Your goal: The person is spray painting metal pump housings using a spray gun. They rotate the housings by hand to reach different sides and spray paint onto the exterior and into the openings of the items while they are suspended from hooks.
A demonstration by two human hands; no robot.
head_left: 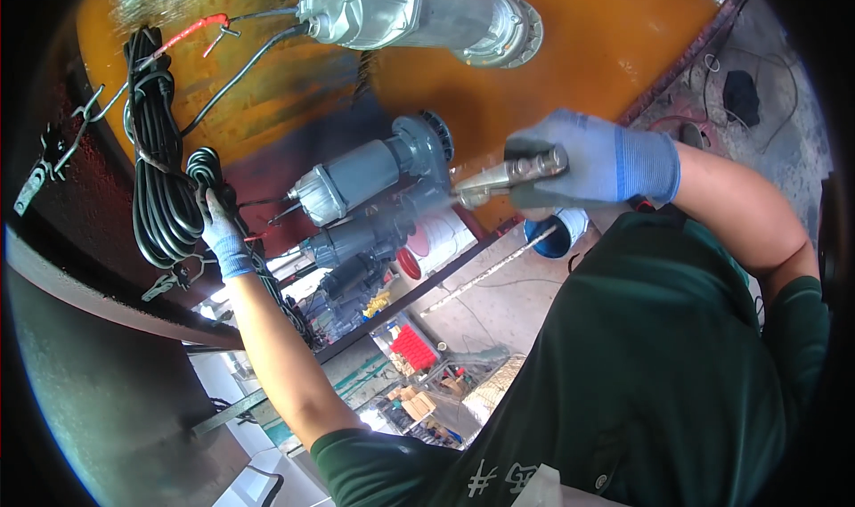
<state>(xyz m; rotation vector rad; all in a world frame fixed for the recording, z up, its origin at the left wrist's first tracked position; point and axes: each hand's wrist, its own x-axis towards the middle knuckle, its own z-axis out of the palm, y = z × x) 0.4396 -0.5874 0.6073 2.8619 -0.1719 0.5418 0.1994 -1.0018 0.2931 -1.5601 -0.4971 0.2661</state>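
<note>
My right hand (592, 155), in a blue and grey work glove, grips a metal spray gun (512, 175). A faint pale mist shows at its nozzle, which points left at a row of grey pump motors. The nearest grey pump motor (356, 182) lies on its side, with more grey pump motors (356, 240) beyond it. My gloved left hand (224, 235) is closed on a small black cable coil (205, 164), beside a larger coil of black cable (160, 186). A bare silver pump motor (383, 8) lies at the top, with a cable running from its left end.
A brown, paint-stained surface (552, 53) lies under the motors. Wire hooks and metal clamps (34, 186) hang at the dark rim on the left. A blue bucket (557, 231) stands near my waist. Below are a red crate (414, 348) and cartons; hoses (757, 61) lie at right.
</note>
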